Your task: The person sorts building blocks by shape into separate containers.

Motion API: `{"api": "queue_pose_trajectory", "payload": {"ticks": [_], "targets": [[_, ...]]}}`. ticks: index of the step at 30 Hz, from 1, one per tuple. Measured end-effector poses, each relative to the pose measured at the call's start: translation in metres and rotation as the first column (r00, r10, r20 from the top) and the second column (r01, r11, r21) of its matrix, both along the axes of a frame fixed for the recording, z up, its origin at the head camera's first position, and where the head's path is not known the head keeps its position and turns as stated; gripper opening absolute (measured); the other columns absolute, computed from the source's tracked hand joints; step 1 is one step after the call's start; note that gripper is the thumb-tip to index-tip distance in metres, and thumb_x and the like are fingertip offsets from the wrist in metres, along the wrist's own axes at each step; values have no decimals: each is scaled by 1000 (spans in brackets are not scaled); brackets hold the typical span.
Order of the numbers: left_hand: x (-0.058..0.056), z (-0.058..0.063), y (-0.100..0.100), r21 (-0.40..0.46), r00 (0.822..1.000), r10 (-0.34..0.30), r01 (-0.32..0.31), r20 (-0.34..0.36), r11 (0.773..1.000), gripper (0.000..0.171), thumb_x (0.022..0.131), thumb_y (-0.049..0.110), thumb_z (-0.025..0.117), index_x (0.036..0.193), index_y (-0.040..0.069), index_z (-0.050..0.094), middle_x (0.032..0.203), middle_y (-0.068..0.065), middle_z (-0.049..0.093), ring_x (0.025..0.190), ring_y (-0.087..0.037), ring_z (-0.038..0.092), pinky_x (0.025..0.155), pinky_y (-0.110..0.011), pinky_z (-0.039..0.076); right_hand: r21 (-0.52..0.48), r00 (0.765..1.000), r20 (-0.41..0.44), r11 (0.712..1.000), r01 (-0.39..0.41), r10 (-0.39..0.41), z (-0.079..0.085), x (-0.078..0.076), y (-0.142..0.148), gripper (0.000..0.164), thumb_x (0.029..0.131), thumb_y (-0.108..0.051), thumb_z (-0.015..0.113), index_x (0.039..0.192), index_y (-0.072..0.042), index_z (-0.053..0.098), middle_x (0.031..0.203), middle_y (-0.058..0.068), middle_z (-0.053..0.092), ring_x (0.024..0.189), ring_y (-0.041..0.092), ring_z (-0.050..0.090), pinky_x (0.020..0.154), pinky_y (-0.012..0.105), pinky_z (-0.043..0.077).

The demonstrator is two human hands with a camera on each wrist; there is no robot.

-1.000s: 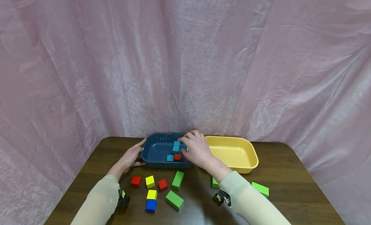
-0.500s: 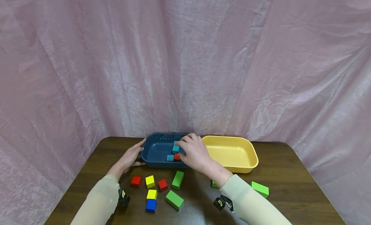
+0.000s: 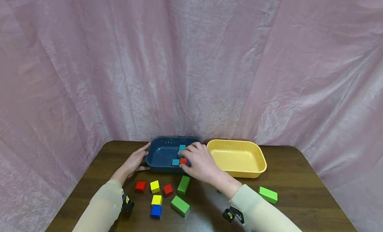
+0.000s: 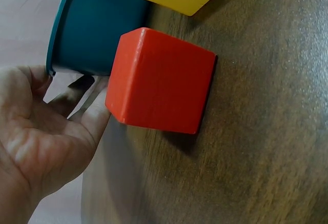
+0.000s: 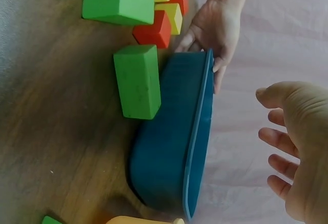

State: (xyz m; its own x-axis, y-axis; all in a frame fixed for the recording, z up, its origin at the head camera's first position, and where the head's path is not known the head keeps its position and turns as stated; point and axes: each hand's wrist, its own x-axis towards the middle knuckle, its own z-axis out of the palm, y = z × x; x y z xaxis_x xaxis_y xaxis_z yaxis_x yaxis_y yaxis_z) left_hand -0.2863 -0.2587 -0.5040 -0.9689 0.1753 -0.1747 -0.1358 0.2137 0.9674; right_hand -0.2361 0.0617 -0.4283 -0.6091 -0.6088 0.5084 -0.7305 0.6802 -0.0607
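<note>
My left hand (image 3: 134, 163) touches the left end of the dark blue tray (image 3: 167, 170), its fingers spread and fairly straight. In the left wrist view the tray wall (image 4: 97, 24) meets the thumb and fingers. My right hand (image 3: 200, 160) hovers over the right part of the tray with fingers loosely bent. The right wrist view shows nothing between that hand's (image 5: 302, 142) fingers. Inside the tray lie light blue blocks (image 3: 175, 162) and a red block (image 3: 183, 161). A purple sliver shows beside the red block. The right hand hides the tray's right end.
A yellow tray (image 3: 239, 174) stands to the right. In front lie red cubes (image 3: 140, 186), yellow cubes (image 3: 155, 186), a blue cube (image 3: 156, 212) and green blocks (image 3: 180, 205); one green block (image 3: 268, 194) is farther right. A pink curtain (image 3: 191, 65) hangs behind the wooden table (image 3: 299, 192).
My right hand has moved left and slightly toward me over the blue tray, uncovering its far right rim and more of the yellow tray. The left hand stays put.
</note>
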Motion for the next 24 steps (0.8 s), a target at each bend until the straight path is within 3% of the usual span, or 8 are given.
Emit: {"api": "queue_pose_trajectory", "payload": {"ticks": [24], "targets": [[0, -1, -1, 16, 1000, -5, 5, -1, 1000, 59, 109, 18, 33, 166, 25, 18, 170, -16, 7, 142, -47, 36, 92, -57, 55, 83, 995, 73, 994, -74, 68, -15, 31, -10, 42, 89, -48, 76, 124, -24, 73, 114, -7, 70, 118, 20, 52, 96, 40, 45]]}}
